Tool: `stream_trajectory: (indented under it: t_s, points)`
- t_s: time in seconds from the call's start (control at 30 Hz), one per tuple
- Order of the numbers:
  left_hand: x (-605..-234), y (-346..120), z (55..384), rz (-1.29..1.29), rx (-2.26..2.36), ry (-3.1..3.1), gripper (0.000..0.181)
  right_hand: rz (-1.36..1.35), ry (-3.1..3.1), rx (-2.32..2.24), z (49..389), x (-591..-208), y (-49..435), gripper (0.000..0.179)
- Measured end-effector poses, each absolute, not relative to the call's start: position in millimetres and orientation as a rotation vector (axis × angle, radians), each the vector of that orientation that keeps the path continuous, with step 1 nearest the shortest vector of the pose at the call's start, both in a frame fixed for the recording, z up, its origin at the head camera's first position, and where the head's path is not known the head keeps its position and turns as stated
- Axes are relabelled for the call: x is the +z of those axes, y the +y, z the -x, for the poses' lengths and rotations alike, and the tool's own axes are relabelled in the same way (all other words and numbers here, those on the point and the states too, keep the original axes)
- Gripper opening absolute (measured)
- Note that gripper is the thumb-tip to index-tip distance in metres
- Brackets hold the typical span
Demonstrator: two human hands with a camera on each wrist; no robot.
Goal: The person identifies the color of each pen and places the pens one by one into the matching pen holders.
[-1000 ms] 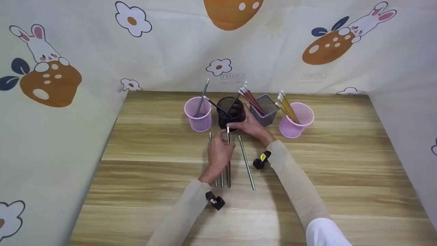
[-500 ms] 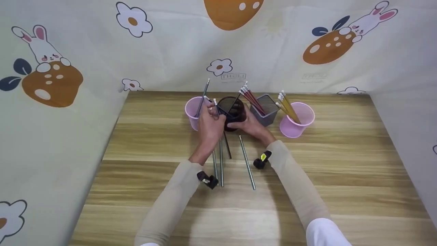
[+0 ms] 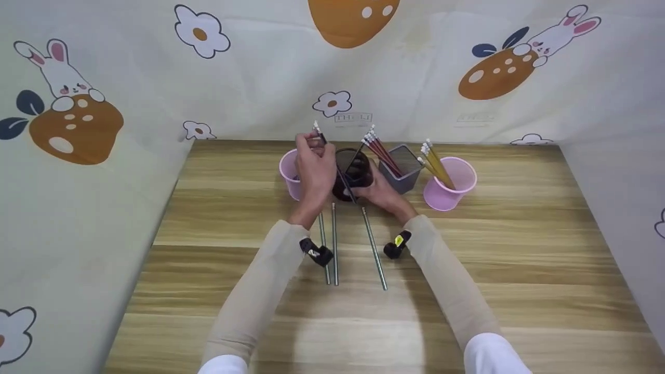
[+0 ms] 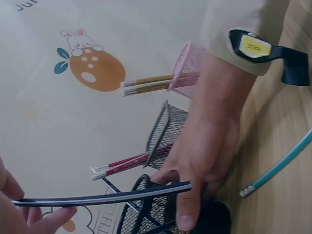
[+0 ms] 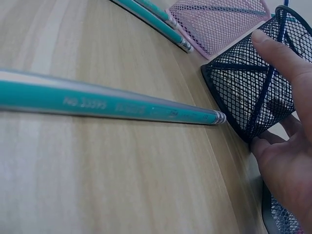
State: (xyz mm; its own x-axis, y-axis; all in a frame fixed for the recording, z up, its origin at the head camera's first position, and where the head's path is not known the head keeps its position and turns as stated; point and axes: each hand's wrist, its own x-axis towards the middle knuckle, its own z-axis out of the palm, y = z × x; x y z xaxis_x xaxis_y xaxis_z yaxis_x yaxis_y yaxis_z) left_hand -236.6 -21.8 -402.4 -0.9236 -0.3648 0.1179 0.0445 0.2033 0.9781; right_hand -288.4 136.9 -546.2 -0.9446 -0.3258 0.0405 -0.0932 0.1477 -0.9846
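Observation:
My left hand [image 3: 316, 171] pinches a black pencil [image 4: 122, 196] near its eraser end. The pencil slants down across the front of a round black mesh pen cup [image 5: 234, 90], its lower end in front of the cup wall in the head view. My right hand [image 3: 383, 191] grips that cup from the right side, thumb across its front. More black pencils lean inside the cup. On the table before the cup lie teal pencils: one on the right [image 3: 374, 249] and two side by side [image 3: 335, 249] under my left wrist.
Left of the black cup stands a pink mesh cup [image 3: 289, 179], partly behind my left hand. To the right are a square grey mesh cup [image 3: 408, 183] with red pencils [image 3: 383, 153] and another pink cup [image 3: 441, 200] with yellow pencils [image 3: 439, 165]. A patterned cloth [image 3: 260, 78] hangs behind.
My left hand has lifted the black pencil off the table beside the teal ones and carried it up and away to the black cup. My right hand has stayed on the cup.

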Motion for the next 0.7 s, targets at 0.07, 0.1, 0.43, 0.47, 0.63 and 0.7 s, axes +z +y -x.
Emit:
stream_trajectory:
  t_s: [0.07, 0.1, 0.43, 0.47, 0.63, 0.7]
  points:
    - [-398, -24, 241, -0.318, -1.802, -2.096, 0.029, 0.418, 2.244, -1.888, 288, -546, 137, 0.093]
    - [-397, -25, 242, -0.322, -1.815, -2.07, 0.028, 0.416, 2.249, -1.884, 288, -546, 137, 0.093]
    - [-406, -28, 248, -0.253, -1.822, -2.043, 0.024, 0.388, 2.211, -1.892, 288, -545, 137, 0.098]
    - [-409, -27, 248, -0.244, -1.82, -2.053, 0.023, 0.39, 2.204, -1.895, 288, -545, 137, 0.098]
    - [-428, -25, 247, -0.228, -1.811, -2.069, 0.023, 0.405, 2.188, -1.897, 285, -540, 137, 0.097]
    - [-435, -23, 246, -0.228, -1.786, -2.095, 0.022, 0.409, 2.186, -1.897, 281, -533, 136, 0.096]
